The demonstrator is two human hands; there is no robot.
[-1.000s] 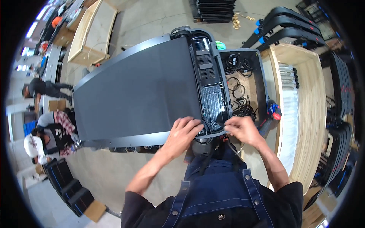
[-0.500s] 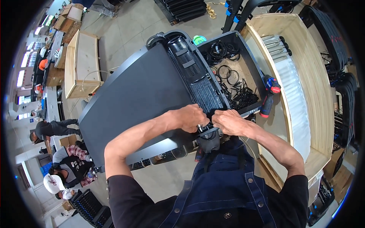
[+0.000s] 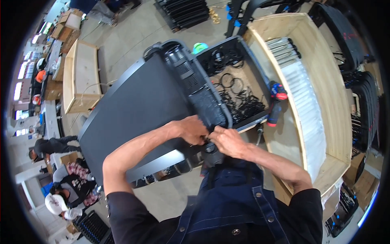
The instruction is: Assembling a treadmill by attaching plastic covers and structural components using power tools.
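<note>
A large dark grey panel [image 3: 134, 101] lies in front of me, with a long black plastic housing [image 3: 185, 69] with vents along its right side. At the housing's near right corner, my left hand [image 3: 194, 129] rests with its fingers curled in and closed. Close beside it, my right hand [image 3: 227, 140] is pinched at the rounded grey rim [image 3: 230, 118] of the housing. The fingertips of both hands nearly meet, and whatever is between them is hidden. Just below the hands sits a dark rounded part [image 3: 213, 156].
Right of the housing stands a black-sided tray [image 3: 266, 89] with cable rings and many small black pieces. A red and black power driver [image 3: 277, 97] hangs at its edge. Farther right is a long wooden crate [image 3: 335, 105] with metal tubes. People [image 3: 73, 189] work at the left.
The whole view has shifted slightly left. My hands stay at the same corner; a shiny metal piece seen between them before is now hidden. The grey rim shows more around the housing's near end.
</note>
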